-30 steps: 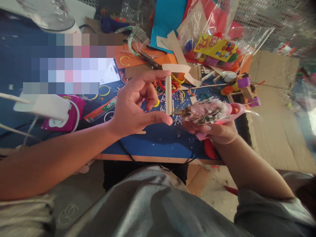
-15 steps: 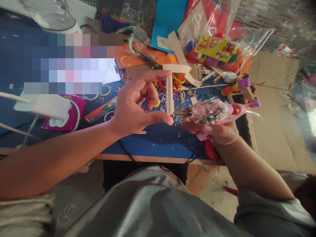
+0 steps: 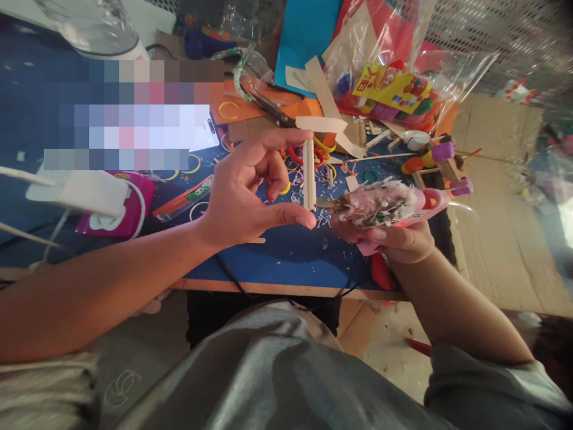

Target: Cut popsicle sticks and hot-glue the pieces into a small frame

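Note:
My left hand (image 3: 244,191) pinches a short pale wooden stick (image 3: 308,173) upright between forefinger on top and thumb below, above the blue table (image 3: 286,257). My right hand (image 3: 394,239) is wrapped round a pink glue gun (image 3: 394,203) crusted with glue and scraps. Its metal nozzle touches the lower right side of the stick. Both hands are held just above the table's front part.
Coloured rubber rings (image 3: 308,158), paper scraps, scissors (image 3: 268,107), blue and red paper sheets and a plastic bag of toys (image 3: 389,89) crowd the back of the table. A pink device with a white cable (image 3: 116,209) lies left. A small wooden model with purple wheels (image 3: 441,161) stands right.
The stick and glue gun shifted very slightly right; the nozzle stays against the stick's lower end. Otherwise nothing has moved.

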Tool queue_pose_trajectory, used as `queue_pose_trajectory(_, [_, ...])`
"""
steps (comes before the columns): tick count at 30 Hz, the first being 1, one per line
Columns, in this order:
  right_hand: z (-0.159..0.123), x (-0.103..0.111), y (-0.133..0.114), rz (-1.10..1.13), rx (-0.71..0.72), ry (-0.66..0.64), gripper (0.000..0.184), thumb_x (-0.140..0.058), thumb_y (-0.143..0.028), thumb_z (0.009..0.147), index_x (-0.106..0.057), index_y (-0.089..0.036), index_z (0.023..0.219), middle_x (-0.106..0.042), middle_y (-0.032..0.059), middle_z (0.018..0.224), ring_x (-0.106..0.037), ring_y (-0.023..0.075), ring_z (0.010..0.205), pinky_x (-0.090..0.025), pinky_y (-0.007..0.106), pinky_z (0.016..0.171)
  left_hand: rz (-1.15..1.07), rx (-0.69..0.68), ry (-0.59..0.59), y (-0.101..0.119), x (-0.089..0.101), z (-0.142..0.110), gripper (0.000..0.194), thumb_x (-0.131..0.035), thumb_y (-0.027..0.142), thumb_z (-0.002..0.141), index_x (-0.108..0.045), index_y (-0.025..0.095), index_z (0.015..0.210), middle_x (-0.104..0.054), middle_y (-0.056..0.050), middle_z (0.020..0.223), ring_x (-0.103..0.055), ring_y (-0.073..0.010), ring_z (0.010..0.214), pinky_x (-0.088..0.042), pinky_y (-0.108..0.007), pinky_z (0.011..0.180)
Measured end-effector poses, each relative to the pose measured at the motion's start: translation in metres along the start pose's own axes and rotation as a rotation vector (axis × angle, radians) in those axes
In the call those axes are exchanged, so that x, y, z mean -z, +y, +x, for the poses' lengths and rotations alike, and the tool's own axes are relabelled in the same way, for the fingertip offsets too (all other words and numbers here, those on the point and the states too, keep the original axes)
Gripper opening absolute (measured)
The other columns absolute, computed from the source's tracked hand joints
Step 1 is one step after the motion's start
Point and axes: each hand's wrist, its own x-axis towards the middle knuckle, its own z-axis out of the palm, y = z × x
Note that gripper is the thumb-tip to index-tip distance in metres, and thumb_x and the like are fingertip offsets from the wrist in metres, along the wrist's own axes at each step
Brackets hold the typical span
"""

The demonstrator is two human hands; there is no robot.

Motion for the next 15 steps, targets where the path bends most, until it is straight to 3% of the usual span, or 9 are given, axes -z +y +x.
queue_pose_trajectory(8, [0.0018, -0.0003, -0.0016, -0.035, -0.029, 0.021, 0.033, -0.091, -0.05, 0.088, -0.093, -0.043, 0.12, -0.056, -0.0026, 0.062, -0.043, 0.0151, 0.048, -0.049, 0.035, 0.05, -0.055, -0.147, -0.012, -0.0008, -0.002, 0.003, 0.093, -0.113, 0.063, 0.061, -0.081, 0.035, 0.144, -0.057, 0.007, 0.066, -0.046, -0.0108, 0.054, -0.035, -0.031, 0.05])
queue_pose_trajectory(12, [0.0028, -0.0013, -0.0014, -0.017, 0.003, -0.004, 0.036, -0.089, -0.047, 0.089, -0.092, -0.042, 0.124, -0.053, -0.0031, 0.061, -0.042, 0.0142, 0.047, -0.039, 0.031, 0.043, -0.056, -0.154, -0.022, -0.0017, -0.0026, 0.0024, 0.096, -0.111, 0.07, 0.061, -0.081, 0.034, 0.145, -0.057, 0.007, 0.067, -0.047, -0.0111, 0.053, -0.035, -0.031, 0.049])
queue_pose_trajectory(15, [0.0018, -0.0006, -0.0007, -0.001, -0.032, 0.001, 0.033, -0.089, -0.049, 0.089, -0.092, -0.046, 0.122, -0.05, -0.0043, 0.059, -0.042, 0.0135, 0.047, -0.04, 0.03, 0.045, -0.02, -0.112, 0.015, -0.0019, -0.0034, 0.0004, 0.095, -0.11, 0.072, 0.06, -0.081, 0.032, 0.141, -0.058, 0.007, 0.067, -0.047, -0.011, 0.054, -0.037, -0.031, 0.051])
